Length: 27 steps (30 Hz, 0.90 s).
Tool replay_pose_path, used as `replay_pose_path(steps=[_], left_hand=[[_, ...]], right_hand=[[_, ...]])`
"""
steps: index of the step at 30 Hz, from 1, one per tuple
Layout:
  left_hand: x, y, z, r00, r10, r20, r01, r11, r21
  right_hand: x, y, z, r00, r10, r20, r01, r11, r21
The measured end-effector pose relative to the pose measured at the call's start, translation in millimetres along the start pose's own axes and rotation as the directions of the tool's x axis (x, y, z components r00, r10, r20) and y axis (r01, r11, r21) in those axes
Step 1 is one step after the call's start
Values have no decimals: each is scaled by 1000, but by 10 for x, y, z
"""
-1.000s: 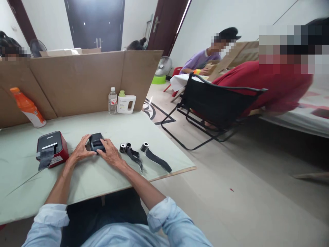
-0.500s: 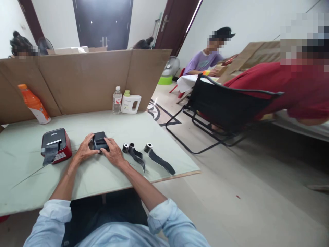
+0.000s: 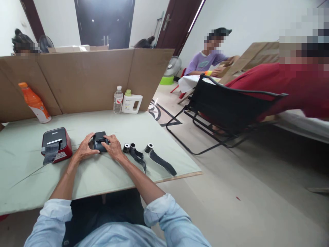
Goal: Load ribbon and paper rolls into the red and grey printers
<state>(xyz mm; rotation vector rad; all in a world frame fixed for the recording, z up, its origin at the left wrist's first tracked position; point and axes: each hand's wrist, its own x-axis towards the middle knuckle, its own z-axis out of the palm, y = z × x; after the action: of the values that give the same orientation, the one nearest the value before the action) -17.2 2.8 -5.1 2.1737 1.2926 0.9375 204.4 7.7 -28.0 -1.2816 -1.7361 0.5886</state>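
Note:
A small black box-shaped device [image 3: 99, 136], like a portable printer, sits on the pale green tabletop [image 3: 84, 183] before me. My left hand [image 3: 85, 148] grips its left side, thumb at the near edge and fingers along the far left. On the other side, my right hand [image 3: 113, 148] holds the device with its fingers at the right edge and the thumb over its top. To the left stands a red and black label printer [image 3: 62, 144] with a dark strip hanging from its front. Small rolls [image 3: 126, 148] with black strips lie right of my right hand, one strip [image 3: 163, 163] stretching toward the table edge.
At the back, a cardboard screen [image 3: 87, 79] rises behind an orange bottle [image 3: 36, 103], a clear water bottle [image 3: 118, 100] and a white jug [image 3: 132, 103]. A black folding chair [image 3: 223, 103] stands to the right, with a person in red [image 3: 269, 82] beside it.
My right hand has shifted slightly up and its thumb has moved up onto the device's top. My left hand keeps its place.

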Motion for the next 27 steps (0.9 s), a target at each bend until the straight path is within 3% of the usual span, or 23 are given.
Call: replay_pose_path(steps=[14,21,27], left_hand=[[29,50,0,1000,20,-3,-20,996,83],[-40,43,-75,998,-63,31,63,998,-16],[-96,0,-73,993,-114,-13,114,993,-19]], right_hand=[[6,-38,106,993,-30,-116,34,999,25],[-16,-37,132,996,-39,-83,43,998,54],[22,-22,143,994,-39,-98,48,995,87]])
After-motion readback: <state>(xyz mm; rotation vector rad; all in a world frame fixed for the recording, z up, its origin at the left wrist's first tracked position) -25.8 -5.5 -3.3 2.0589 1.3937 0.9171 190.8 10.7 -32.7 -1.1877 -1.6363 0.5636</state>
